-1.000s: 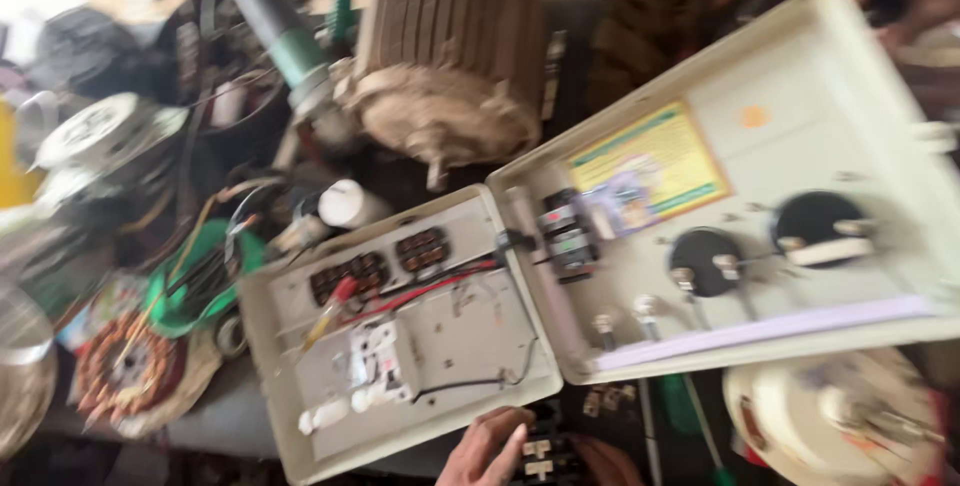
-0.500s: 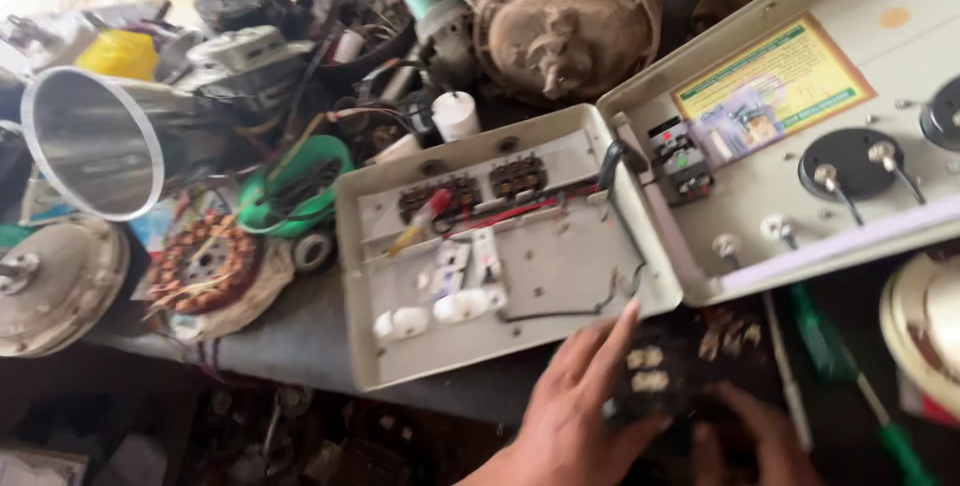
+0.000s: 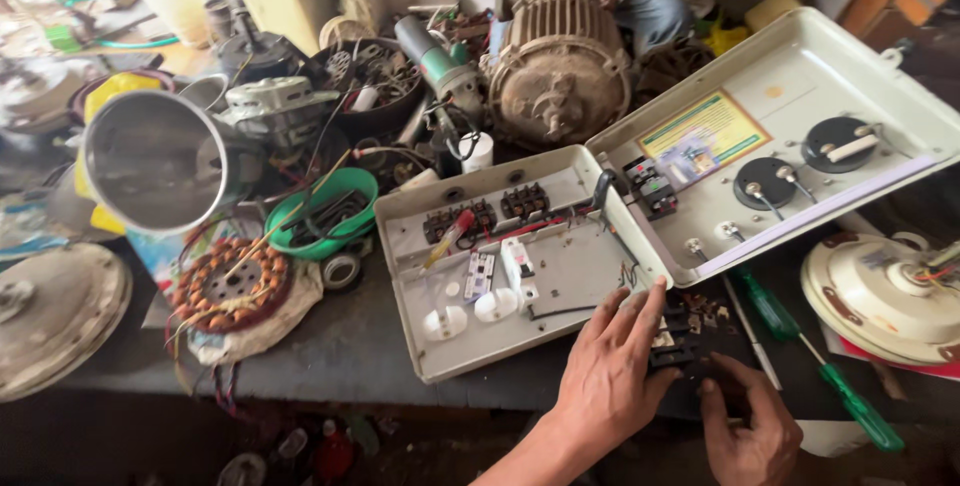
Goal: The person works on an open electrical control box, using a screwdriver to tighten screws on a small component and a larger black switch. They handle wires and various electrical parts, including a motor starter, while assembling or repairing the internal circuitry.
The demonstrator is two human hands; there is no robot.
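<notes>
Both hands on a small black electrical part at the bench's near edge.

Our left hand [image 3: 610,371] lies flat over the black component [image 3: 672,346], fingers spread and extended; our right hand [image 3: 745,426] touches it from below with thumb and forefinger, loosely curled. We can't tell how firm either grip is. Just ahead of the left hand sits the open cream control box [image 3: 520,256], its hinged lid [image 3: 790,136] ahead of the right hand. Green-handled screwdrivers [image 3: 850,406] lie just right of the right hand, beside a cream fan housing [image 3: 880,296]. Well ahead sits a ribbed motor [image 3: 560,66]; far left, a copper-wound stator [image 3: 225,281] and green bowl [image 3: 320,211].
</notes>
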